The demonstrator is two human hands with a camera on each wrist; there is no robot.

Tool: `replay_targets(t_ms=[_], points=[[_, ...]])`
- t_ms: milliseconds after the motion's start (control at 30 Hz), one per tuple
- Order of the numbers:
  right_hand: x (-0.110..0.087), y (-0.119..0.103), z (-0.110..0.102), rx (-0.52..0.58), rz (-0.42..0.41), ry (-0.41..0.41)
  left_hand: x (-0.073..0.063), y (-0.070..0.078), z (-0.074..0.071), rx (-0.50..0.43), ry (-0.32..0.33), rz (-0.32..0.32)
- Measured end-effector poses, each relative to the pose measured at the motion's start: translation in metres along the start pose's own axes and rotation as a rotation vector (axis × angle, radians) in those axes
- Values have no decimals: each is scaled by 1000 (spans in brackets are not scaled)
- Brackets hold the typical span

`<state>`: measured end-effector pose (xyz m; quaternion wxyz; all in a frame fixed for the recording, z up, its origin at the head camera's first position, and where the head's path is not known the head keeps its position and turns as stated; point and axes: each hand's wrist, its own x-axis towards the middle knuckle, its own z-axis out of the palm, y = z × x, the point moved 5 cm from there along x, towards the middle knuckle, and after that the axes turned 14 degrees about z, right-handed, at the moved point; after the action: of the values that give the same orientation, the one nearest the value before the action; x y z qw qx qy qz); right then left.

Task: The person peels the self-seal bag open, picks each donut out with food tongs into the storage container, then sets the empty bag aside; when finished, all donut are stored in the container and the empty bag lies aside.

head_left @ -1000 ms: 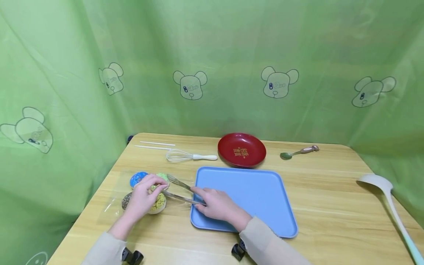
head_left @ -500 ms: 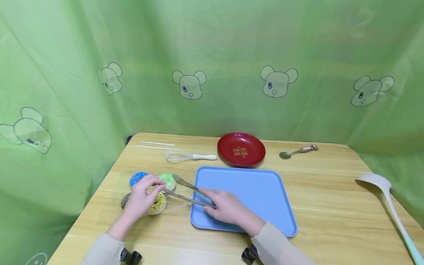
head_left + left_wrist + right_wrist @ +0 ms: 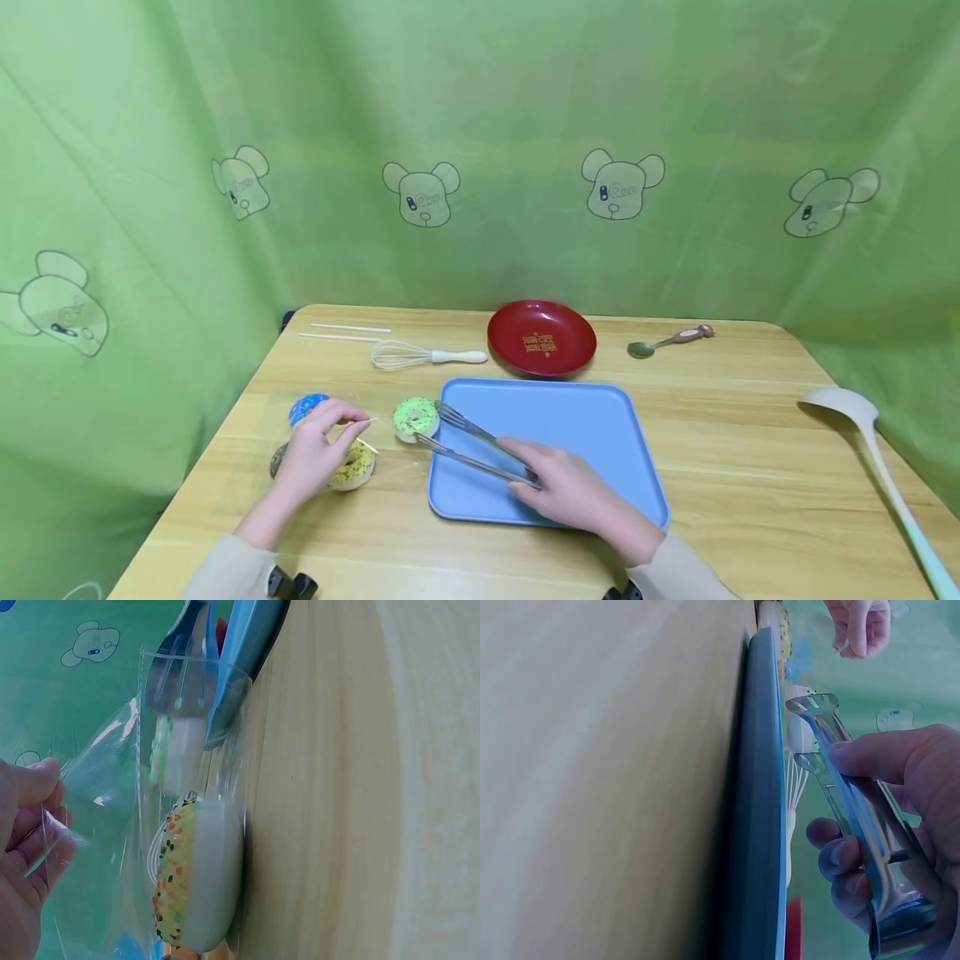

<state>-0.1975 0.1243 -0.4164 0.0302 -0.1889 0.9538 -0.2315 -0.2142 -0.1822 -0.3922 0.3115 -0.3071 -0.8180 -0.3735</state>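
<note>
My left hand [image 3: 318, 442] pinches the edge of a clear plastic bag [image 3: 124, 724] between thumb and fingers, lifting its film. A yellow sprinkled donut [image 3: 214, 877] lies in the bag. A blue donut [image 3: 306, 407] and a dark brown donut [image 3: 277, 460] show partly behind the hand. My right hand [image 3: 558, 485] grips metal tongs [image 3: 855, 814] by the arms, over the blue tray [image 3: 540, 408]. At the tongs' tips is a green sprinkled donut [image 3: 415, 415], beside the tray's left edge and near the bag's mouth.
Behind the tray stands a red plate [image 3: 542, 337]. A whisk [image 3: 457, 357] and two white sticks [image 3: 351, 327] lie at the back left, a small spoon [image 3: 641, 350] at the back right. A long ladle [image 3: 888, 475] lies along the right edge.
My right hand has drawn back to the right with the tongs. The green donut has moved right with their tips, away from the other donuts. My left hand stays nearly in place.
</note>
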Motion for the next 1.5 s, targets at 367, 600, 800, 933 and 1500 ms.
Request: replay_targets(t_ms=[367, 600, 800, 933, 1500], points=[[-35, 38, -28, -15, 57, 154, -4, -1, 0, -1, -2, -31], [-56, 59, -44, 19, 129, 189, -3, -1, 0, -3, 11, -3], [-77, 83, -54, -18, 165, 274, -2, -2, 1, -5, 15, 17], [-88, 96, -61, -41, 204, 300, -2, -2, 1, -7, 14, 14], [-109, 130, -71, -33, 393, 220, -1, -3, 1, -12, 7, 8]])
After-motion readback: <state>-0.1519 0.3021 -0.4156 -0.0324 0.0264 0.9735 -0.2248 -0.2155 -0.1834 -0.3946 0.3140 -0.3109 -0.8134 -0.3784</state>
